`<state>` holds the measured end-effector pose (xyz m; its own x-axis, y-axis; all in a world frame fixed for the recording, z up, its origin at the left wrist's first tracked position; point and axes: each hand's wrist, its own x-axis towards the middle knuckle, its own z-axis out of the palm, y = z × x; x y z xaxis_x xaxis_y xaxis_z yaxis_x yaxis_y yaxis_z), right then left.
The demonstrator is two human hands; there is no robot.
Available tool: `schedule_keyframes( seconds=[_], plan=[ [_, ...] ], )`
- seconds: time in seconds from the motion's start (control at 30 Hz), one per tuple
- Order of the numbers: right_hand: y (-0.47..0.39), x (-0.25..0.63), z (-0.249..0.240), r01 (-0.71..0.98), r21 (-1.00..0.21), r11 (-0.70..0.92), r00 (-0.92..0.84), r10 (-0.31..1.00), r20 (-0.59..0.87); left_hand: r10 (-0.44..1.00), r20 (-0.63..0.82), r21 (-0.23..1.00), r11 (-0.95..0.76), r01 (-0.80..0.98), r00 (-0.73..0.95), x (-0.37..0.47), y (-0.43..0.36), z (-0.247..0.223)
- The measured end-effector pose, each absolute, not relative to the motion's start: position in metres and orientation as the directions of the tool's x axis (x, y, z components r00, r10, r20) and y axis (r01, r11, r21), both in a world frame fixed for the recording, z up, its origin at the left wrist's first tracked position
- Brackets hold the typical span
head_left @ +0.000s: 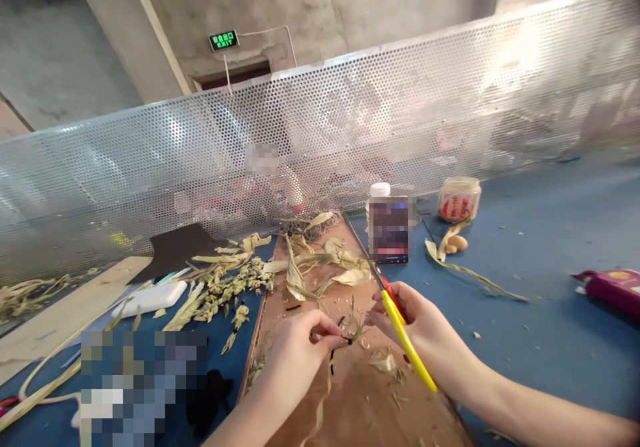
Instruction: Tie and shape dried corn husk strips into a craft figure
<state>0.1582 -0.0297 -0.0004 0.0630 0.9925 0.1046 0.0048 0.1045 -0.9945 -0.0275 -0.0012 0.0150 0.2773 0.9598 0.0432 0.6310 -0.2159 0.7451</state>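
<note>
My left hand (303, 344) is closed in a pinch over the brown board. Between its fingertips is the end of a small black strip (349, 341), close to a thin piece of dried leaf (357, 317). My right hand (417, 320) is closed around a hand tool with one yellow and one red handle (407, 340). The tool's metal end points away from me; whether it is pliers or scissors I cannot tell. The right fingertips are near the dried leaf piece. More short black strips (293, 308) and curled dry husks (300, 270) lie on the board (345, 407).
Dried plant stems (233, 287) and a white case (153, 298) are at the left. A propped phone (390, 230) stands before a white-capped bottle (380, 190). At the right are a jar (459, 199) and a maroon packet (615, 290). A perforated metal screen (320, 120) runs behind.
</note>
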Motion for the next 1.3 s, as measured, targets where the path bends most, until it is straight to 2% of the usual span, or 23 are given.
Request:
schedule_keyframes(
  seconds=[0.23, 0.4, 0.57, 0.67, 0.9, 1.07, 1.2, 1.3],
  plan=[
    [-0.033, 0.155, 0.000, 0.032, -0.991, 0.133, 0.067, 0.989, 0.135, 0.946, 0.080, 0.698, -0.278, 0.660, 0.314, -0.024, -0.003, 0.018],
    [-0.036, 0.157, 0.006, 0.016, -0.992, 0.122, 0.055, 0.991, 0.123, 0.958, 0.081, 0.786, -0.232, 0.573, 0.277, -0.024, -0.003, 0.016],
    [-0.040, 0.153, 0.005, -0.029, -0.993, 0.110, -0.047, 0.993, 0.112, 0.959, 0.116, 0.848, -0.231, 0.476, 0.258, -0.023, -0.004, 0.018],
    [-0.040, 0.146, -0.003, -0.048, -0.992, 0.118, -0.058, 0.991, 0.120, 0.960, 0.086, 0.908, -0.186, 0.376, 0.267, -0.020, -0.006, 0.018],
    [-0.039, 0.143, -0.019, 0.056, -0.975, 0.213, -0.025, 0.977, 0.212, 0.959, -0.022, 0.965, -0.053, 0.258, 0.281, -0.016, -0.005, 0.020],
    [-0.041, 0.143, -0.021, 0.084, -0.974, 0.211, -0.017, 0.978, 0.210, 0.944, -0.072, 0.937, -0.046, 0.346, 0.321, -0.018, -0.003, 0.020],
    [-0.040, 0.143, -0.023, 0.091, -0.974, 0.207, -0.027, 0.978, 0.206, 0.930, 0.029, 0.819, -0.231, 0.524, 0.365, -0.021, -0.004, 0.018],
    [-0.039, 0.144, -0.023, 0.095, -0.970, 0.222, -0.023, 0.975, 0.221, 0.909, 0.064, 0.755, -0.314, 0.575, 0.411, -0.021, -0.006, 0.021]
  ],
)
